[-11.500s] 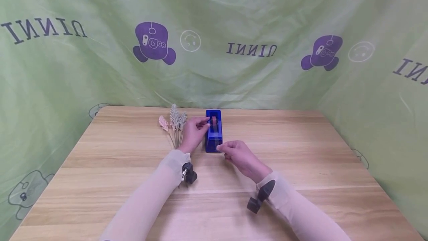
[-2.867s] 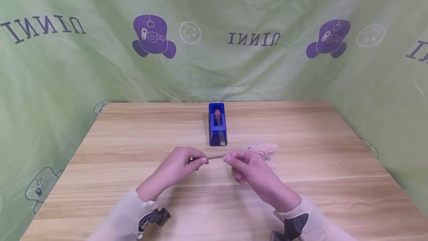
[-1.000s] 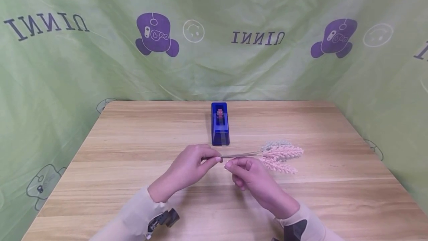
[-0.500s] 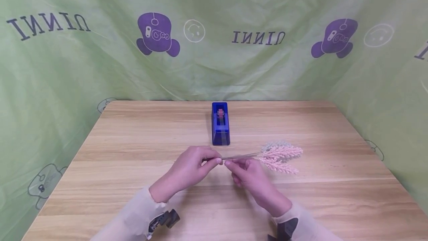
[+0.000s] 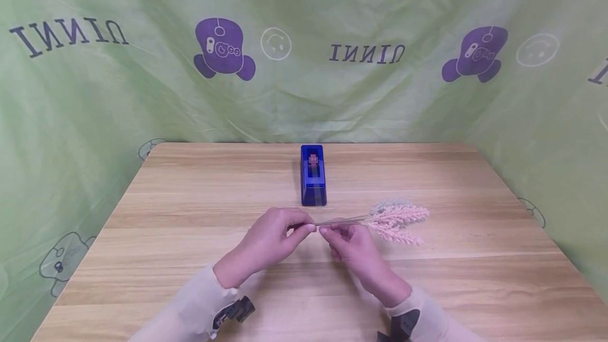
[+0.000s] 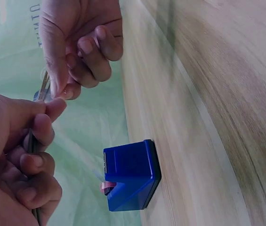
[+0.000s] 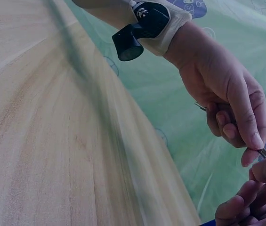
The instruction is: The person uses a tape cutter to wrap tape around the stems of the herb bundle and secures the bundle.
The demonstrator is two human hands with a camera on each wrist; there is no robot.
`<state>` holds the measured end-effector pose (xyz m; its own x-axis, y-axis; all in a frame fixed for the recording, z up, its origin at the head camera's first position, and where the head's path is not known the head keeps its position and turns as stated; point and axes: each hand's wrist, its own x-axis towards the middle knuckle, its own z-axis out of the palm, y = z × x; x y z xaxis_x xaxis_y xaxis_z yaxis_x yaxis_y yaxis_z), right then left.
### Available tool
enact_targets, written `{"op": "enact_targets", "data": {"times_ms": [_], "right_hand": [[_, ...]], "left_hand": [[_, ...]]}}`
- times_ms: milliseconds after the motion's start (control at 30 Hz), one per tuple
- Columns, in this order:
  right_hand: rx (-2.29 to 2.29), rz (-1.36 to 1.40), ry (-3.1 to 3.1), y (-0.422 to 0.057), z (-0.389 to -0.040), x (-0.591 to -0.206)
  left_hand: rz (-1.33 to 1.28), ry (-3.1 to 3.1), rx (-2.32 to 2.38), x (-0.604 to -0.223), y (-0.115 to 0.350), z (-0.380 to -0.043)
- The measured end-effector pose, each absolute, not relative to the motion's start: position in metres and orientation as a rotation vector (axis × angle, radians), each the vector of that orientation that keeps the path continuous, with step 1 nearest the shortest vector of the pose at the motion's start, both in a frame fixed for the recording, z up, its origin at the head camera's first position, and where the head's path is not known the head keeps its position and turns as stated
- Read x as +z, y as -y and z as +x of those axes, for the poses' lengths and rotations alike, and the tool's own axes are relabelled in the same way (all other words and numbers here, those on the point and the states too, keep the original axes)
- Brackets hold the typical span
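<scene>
My left hand [image 5: 266,241] grips the thin stems [image 5: 349,220] of several artificial flowers near their lower ends; in the left wrist view its fingers curl round them. The fluffy pink and pale grey flower heads [image 5: 399,216] point right, over the table. Close beside it, my right hand [image 5: 363,260] has thumb and forefinger together at the stems, pinching a small clear bit of tape [image 6: 68,94] that barely shows. In the right wrist view, the stem ends stick out behind the left hand [image 7: 231,94]. Both hands' fingertips nearly meet.
A blue tape dispenser [image 5: 313,194] with a small roll stands on the wooden table [image 5: 190,183], just beyond the hands. Green printed cloth [image 5: 304,104] hangs behind the table and along its sides. Each wrist carries a black camera [image 5: 235,310].
Earlier the right hand was at the dispenser and the flowers lay on the table. Over the last second the right fingertips have moved up against the stems; the left hand has barely moved.
</scene>
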<state>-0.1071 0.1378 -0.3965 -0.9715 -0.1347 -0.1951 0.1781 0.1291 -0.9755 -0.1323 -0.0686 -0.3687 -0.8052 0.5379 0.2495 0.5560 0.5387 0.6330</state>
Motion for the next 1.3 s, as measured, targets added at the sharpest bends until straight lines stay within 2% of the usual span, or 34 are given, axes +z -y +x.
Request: {"op": "enact_targets", "data": {"times_ms": [267,1300], "right_hand": [[-1.919,0.019,-2.170,-0.1384,-0.1082,-0.3968],[-1.959,0.090,-2.146,-0.1389,-0.1069,-0.4007]], "left_hand": [[-0.919,2.650,-1.301,-0.3721,0.0685,-0.1331],[-0.960,2.615,-1.391,-0.3738,0.0698,-0.1351]]}}
